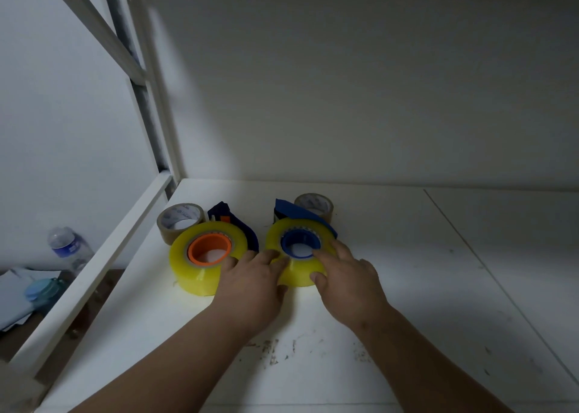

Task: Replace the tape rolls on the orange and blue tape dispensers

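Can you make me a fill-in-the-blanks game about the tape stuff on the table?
1. The left yellow tape roll sits on a hub coloured ____.
2. The right hand touches the roll with the ____ hub.
3. Behind the yellow rolls stand ____ brown rolls.
4. Both hands are on the ____ yellow roll.

Missing words: orange; blue; two; right

Two bare forearms reach in from the lower edge of the view, with no sleeve, cuff or glove on either. The left hand (250, 290) and the right hand (347, 284) are bare too: no ring, watch, bracelet or strap shows on the fingers or wrists. The nails look short and unpainted. A few small dark marks dot the right forearm near the wrist; the picture is too soft to tell what they are
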Tool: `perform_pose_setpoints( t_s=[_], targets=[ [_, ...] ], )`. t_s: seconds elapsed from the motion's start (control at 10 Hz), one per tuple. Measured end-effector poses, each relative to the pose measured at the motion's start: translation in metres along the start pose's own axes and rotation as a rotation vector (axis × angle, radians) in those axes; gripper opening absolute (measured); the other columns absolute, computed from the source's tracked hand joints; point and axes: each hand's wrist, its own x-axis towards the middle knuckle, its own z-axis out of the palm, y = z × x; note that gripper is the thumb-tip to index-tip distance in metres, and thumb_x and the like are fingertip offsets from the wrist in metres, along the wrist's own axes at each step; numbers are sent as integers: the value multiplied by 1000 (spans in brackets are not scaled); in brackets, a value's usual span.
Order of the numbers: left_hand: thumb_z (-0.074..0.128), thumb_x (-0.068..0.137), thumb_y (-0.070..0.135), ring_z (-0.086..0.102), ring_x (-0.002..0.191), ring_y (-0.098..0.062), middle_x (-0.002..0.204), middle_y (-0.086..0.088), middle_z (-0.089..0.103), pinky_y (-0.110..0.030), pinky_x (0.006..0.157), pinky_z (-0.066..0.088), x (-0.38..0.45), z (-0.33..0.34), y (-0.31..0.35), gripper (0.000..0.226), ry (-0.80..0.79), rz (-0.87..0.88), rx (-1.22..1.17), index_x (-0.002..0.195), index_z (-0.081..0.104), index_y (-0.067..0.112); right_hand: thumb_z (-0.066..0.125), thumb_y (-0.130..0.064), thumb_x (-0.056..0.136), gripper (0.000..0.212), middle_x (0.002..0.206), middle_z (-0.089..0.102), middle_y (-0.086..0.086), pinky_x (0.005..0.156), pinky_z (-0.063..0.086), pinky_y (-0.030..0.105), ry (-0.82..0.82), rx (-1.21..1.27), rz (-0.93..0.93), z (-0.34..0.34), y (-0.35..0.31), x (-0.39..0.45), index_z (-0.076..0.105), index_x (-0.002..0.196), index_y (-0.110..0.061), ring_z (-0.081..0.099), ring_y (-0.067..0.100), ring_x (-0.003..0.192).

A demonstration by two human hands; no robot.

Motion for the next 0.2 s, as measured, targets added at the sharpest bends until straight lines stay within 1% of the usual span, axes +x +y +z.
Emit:
perform_pose_setpoints(
  t_s=[0.1, 0.2],
  targets=[
    [45, 93, 50, 26, 143, -21, 162, 10, 25, -45, 105, 25, -10, 0, -5, 62, -14, -39, -10, 151, 25, 38, 43, -46, 92, 47, 154, 28, -2, 114, 9, 49, 34, -69, 21, 1, -3, -6, 39, 137, -35, 42, 25, 128],
    [47, 92, 51, 24, 142, -22, 161, 10, 26, -44, 105, 25, -22, -4, -7, 62, -7, -68, -17, 150, 28, 39, 43, -47, 91, 44, 154, 27, -3, 114, 1, 51, 48, -50, 41, -2, -8, -11, 41, 134, -35, 38, 24, 131]
  ],
)
